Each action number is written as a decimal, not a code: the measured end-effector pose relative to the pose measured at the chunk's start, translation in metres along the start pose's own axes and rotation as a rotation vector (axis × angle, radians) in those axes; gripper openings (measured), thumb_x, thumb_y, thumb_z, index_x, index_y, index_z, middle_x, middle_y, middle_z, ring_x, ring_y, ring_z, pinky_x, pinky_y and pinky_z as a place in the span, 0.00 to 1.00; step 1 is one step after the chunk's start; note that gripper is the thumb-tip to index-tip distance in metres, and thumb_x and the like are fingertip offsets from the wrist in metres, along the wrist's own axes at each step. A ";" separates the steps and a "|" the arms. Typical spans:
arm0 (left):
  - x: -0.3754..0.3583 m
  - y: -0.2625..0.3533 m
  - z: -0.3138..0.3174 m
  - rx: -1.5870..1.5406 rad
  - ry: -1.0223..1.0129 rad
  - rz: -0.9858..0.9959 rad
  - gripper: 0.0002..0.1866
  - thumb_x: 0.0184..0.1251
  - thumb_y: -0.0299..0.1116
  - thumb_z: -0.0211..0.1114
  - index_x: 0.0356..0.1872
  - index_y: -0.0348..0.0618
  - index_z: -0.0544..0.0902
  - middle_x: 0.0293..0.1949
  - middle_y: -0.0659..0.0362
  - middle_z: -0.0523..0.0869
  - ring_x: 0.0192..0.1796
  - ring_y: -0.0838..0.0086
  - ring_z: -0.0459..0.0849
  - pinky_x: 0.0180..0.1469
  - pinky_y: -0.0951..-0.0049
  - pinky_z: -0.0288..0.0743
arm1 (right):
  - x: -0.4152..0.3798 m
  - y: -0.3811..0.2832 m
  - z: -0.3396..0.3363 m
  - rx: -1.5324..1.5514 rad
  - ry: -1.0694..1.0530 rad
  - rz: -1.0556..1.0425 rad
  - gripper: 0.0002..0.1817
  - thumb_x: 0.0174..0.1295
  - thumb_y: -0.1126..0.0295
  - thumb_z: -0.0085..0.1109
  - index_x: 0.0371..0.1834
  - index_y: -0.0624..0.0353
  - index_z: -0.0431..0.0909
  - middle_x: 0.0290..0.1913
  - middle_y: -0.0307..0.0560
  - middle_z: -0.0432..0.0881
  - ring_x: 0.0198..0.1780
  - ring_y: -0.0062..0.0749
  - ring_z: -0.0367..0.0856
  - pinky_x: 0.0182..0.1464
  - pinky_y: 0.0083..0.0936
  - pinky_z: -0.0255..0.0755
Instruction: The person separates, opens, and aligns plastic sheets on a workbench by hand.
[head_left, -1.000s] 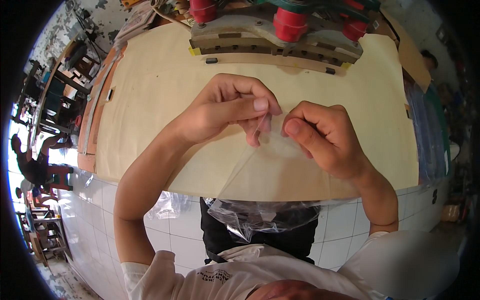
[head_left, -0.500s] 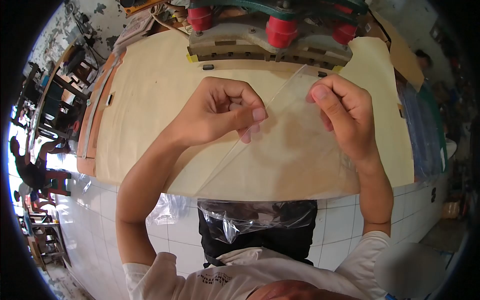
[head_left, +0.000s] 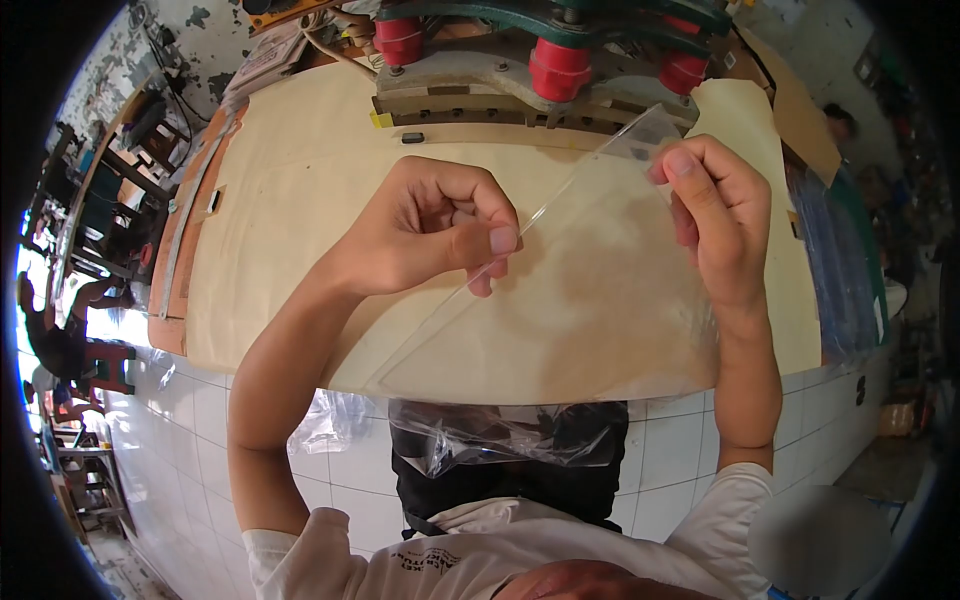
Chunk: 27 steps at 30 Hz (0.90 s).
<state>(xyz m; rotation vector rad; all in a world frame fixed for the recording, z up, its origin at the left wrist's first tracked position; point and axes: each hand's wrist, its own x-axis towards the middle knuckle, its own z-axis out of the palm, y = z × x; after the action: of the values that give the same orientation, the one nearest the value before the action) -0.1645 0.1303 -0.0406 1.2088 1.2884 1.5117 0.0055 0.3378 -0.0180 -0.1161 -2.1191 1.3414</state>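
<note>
A clear plastic sheet [head_left: 600,290] is held up above the cream-coloured table surface [head_left: 270,210], its long edge running diagonally. My left hand [head_left: 440,225] pinches that edge near its middle between thumb and fingers. Over on the right, my right hand [head_left: 720,205] pinches the same sheet close to its upper right part, thumb on top. Through the sheet the table and some shadows show.
At the table's far edge stands a heavy machine [head_left: 500,75] with red mounts [head_left: 560,68]. A small black piece [head_left: 413,137] lies before it. Metal strip [head_left: 190,235] at left; clear plastic [head_left: 835,265] at right; crumpled film [head_left: 335,418] below the near edge.
My right hand has moved right and slightly up, farther from my left hand, which shifted a little left. The sheet's upper corner has moved up and right.
</note>
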 end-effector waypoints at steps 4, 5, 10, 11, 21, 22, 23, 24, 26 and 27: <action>-0.001 -0.002 -0.002 -0.008 -0.008 0.011 0.05 0.65 0.24 0.64 0.31 0.32 0.79 0.24 0.54 0.84 0.23 0.73 0.84 0.26 0.74 0.81 | 0.002 0.001 -0.004 0.020 0.040 0.004 0.15 0.70 0.63 0.57 0.30 0.62 0.80 0.20 0.30 0.72 0.18 0.09 0.62 0.20 0.12 0.54; -0.001 -0.002 -0.002 -0.016 -0.011 0.009 0.06 0.65 0.24 0.64 0.30 0.32 0.79 0.24 0.54 0.83 0.23 0.73 0.84 0.25 0.74 0.80 | 0.003 0.001 -0.006 0.024 0.044 -0.001 0.15 0.70 0.63 0.57 0.30 0.62 0.80 0.20 0.30 0.73 0.17 0.10 0.62 0.19 0.12 0.54; -0.001 -0.001 -0.003 -0.017 -0.031 0.019 0.06 0.64 0.25 0.65 0.29 0.33 0.79 0.23 0.54 0.83 0.22 0.72 0.84 0.25 0.74 0.80 | 0.006 0.002 -0.011 0.018 0.091 -0.007 0.15 0.70 0.62 0.58 0.30 0.62 0.81 0.20 0.30 0.73 0.17 0.09 0.62 0.19 0.12 0.53; -0.001 0.000 -0.003 -0.024 -0.032 0.015 0.06 0.64 0.25 0.64 0.29 0.33 0.79 0.22 0.54 0.83 0.22 0.73 0.84 0.25 0.74 0.79 | 0.006 0.002 -0.013 0.011 0.101 -0.011 0.15 0.69 0.62 0.58 0.30 0.62 0.81 0.20 0.30 0.73 0.17 0.09 0.61 0.19 0.12 0.53; -0.004 0.004 -0.012 -0.069 -0.121 0.007 0.05 0.63 0.25 0.65 0.30 0.32 0.82 0.25 0.59 0.82 0.27 0.78 0.83 0.28 0.77 0.81 | 0.014 0.006 -0.029 0.003 0.210 -0.002 0.15 0.69 0.60 0.58 0.30 0.61 0.82 0.14 0.27 0.65 0.16 0.08 0.58 0.18 0.13 0.47; -0.004 0.003 -0.013 -0.069 -0.120 0.008 0.05 0.63 0.25 0.65 0.30 0.32 0.82 0.25 0.59 0.82 0.27 0.78 0.83 0.28 0.77 0.81 | 0.016 0.009 -0.032 0.026 0.240 -0.009 0.15 0.69 0.60 0.57 0.31 0.61 0.82 0.14 0.28 0.65 0.15 0.09 0.57 0.18 0.14 0.46; -0.004 0.002 -0.014 -0.080 -0.145 0.048 0.09 0.64 0.28 0.65 0.27 0.33 0.80 0.24 0.60 0.81 0.25 0.78 0.81 0.27 0.78 0.78 | 0.018 0.012 -0.036 0.048 0.270 -0.017 0.15 0.69 0.60 0.57 0.31 0.61 0.81 0.14 0.28 0.64 0.15 0.09 0.56 0.17 0.14 0.45; -0.003 0.000 -0.015 -0.091 -0.170 0.088 0.12 0.65 0.31 0.65 0.24 0.34 0.79 0.22 0.60 0.79 0.23 0.79 0.79 0.25 0.79 0.74 | 0.020 0.014 -0.041 0.048 0.271 -0.019 0.15 0.69 0.60 0.57 0.31 0.61 0.81 0.14 0.28 0.64 0.15 0.09 0.56 0.17 0.14 0.45; -0.003 -0.003 -0.019 -0.092 -0.231 0.114 0.16 0.67 0.35 0.65 0.22 0.36 0.76 0.20 0.61 0.77 0.22 0.79 0.76 0.24 0.78 0.70 | 0.023 0.017 -0.050 0.088 0.331 -0.002 0.15 0.70 0.61 0.56 0.32 0.61 0.81 0.14 0.28 0.63 0.14 0.10 0.55 0.17 0.15 0.45; -0.003 -0.003 -0.021 -0.094 -0.291 0.138 0.20 0.68 0.39 0.64 0.19 0.38 0.74 0.18 0.62 0.75 0.20 0.79 0.73 0.24 0.77 0.65 | 0.024 0.016 -0.051 0.087 0.341 -0.004 0.15 0.70 0.61 0.56 0.32 0.62 0.81 0.14 0.28 0.63 0.13 0.10 0.54 0.17 0.15 0.45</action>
<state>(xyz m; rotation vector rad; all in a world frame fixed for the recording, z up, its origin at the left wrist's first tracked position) -0.1843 0.1235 -0.0448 1.4193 0.9499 1.4123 0.0102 0.3954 -0.0060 -0.2841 -1.7733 1.3054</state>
